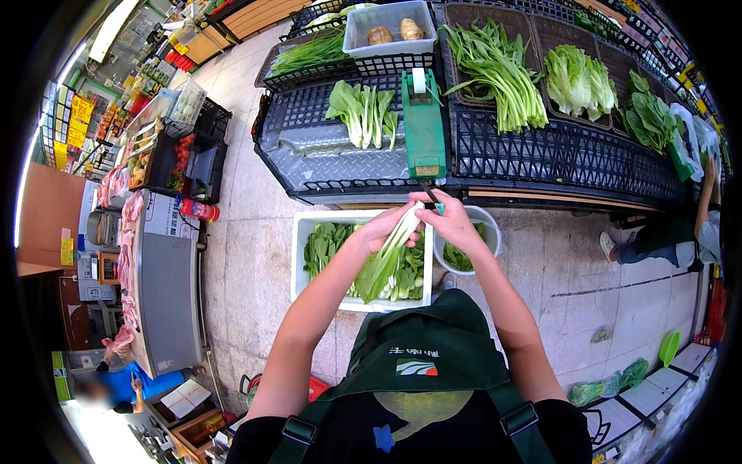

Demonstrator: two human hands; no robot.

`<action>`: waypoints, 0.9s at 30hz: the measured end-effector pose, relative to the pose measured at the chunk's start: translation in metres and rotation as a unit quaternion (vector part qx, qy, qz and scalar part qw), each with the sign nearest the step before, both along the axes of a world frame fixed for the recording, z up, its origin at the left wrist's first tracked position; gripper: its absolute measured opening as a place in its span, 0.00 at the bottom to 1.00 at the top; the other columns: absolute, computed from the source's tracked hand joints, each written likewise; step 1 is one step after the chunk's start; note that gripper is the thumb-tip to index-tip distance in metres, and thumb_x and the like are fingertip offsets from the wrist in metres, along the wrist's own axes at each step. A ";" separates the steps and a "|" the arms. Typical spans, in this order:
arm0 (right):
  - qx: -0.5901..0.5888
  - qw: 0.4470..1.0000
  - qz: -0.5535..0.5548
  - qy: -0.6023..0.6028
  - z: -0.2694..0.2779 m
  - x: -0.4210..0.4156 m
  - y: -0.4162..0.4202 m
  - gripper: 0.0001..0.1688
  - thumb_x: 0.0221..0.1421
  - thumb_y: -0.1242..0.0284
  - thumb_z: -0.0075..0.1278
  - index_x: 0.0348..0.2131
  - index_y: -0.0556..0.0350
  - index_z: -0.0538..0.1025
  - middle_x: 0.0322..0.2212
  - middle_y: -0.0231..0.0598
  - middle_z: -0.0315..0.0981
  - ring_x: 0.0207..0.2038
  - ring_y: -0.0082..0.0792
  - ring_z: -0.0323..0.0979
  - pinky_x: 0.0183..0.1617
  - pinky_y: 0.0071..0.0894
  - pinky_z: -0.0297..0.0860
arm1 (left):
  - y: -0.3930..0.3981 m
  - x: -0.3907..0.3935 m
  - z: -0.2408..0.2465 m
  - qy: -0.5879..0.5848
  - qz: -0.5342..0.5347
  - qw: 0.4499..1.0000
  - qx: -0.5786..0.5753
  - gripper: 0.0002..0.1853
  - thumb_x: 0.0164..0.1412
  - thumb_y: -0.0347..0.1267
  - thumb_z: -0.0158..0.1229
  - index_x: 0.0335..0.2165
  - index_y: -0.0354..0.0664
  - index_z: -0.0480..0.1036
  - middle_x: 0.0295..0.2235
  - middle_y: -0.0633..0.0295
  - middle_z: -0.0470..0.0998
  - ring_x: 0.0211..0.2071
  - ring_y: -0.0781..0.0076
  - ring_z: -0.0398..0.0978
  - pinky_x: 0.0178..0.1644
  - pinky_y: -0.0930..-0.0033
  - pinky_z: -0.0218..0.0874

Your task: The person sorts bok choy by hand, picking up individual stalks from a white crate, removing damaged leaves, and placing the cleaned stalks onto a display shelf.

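Observation:
My left hand [379, 229] holds a leafy green with long white stems [382, 269], its base up and its leaves hanging towards me. In my right hand [455, 226] is a small knife [432, 196] with a teal part at the handle. Its dark blade points away from me, close to the stem base, and the right fingers also touch the stems. Below my hands stands a white foam box [297, 261] with similar greens [327, 246] inside. Beside it on the right, a pale plastic bucket [493, 226] contains loose leaves [458, 258].
A green tape dispenser [425, 133] and a few bok choy [362, 116] sit on the black display stand [324, 168] ahead. Baskets of leafy vegetables [501, 81] extend right, where a person [704, 220] stands. A meat counter [171, 278] with another person [124, 385] is left.

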State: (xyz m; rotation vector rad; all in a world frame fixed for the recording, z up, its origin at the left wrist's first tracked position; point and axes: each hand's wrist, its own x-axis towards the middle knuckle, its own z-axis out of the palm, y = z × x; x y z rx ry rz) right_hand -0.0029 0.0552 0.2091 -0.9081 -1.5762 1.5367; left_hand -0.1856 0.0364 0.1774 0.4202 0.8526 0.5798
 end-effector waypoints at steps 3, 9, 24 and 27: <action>-0.027 0.999 -0.022 0.004 -0.008 -0.003 0.009 0.11 0.49 0.72 0.52 0.32 0.62 0.75 0.25 0.33 0.72 0.29 0.21 0.68 0.34 0.23 0.65 | -0.002 -0.002 0.003 -0.006 -0.002 0.999 0.034 0.26 0.64 0.51 0.36 0.43 0.39 0.64 0.32 0.61 0.71 0.29 0.72 0.73 0.32 0.71 0.70; 0.021 0.978 -0.110 -0.177 0.005 -0.015 0.019 0.20 0.47 0.61 0.54 0.30 0.63 0.74 0.23 0.43 0.73 0.25 0.32 0.71 0.32 0.30 0.65 | -0.010 -0.004 0.009 0.016 0.032 0.995 0.096 0.24 0.63 0.45 0.43 0.46 0.35 0.62 0.39 0.56 0.71 0.39 0.62 0.73 0.44 0.60 0.68; -0.051 0.995 -0.035 -0.082 -0.005 -0.002 -0.052 0.12 0.47 0.72 0.56 0.33 0.59 0.75 0.25 0.29 0.72 0.29 0.19 0.67 0.36 0.20 0.63 | 0.004 -0.015 -0.001 -0.169 0.180 0.969 0.017 0.21 0.64 0.42 0.43 0.50 0.41 0.62 0.39 0.62 0.71 0.38 0.70 0.71 0.43 0.64 0.66; -0.008 0.991 -0.059 -0.122 -0.004 -0.005 -0.058 0.12 0.43 0.74 0.58 0.32 0.58 0.75 0.24 0.31 0.72 0.27 0.21 0.68 0.33 0.22 0.64 | 0.007 -0.012 0.003 -0.143 0.185 0.972 0.031 0.20 0.64 0.42 0.43 0.49 0.41 0.63 0.39 0.61 0.71 0.37 0.70 0.71 0.42 0.64 0.67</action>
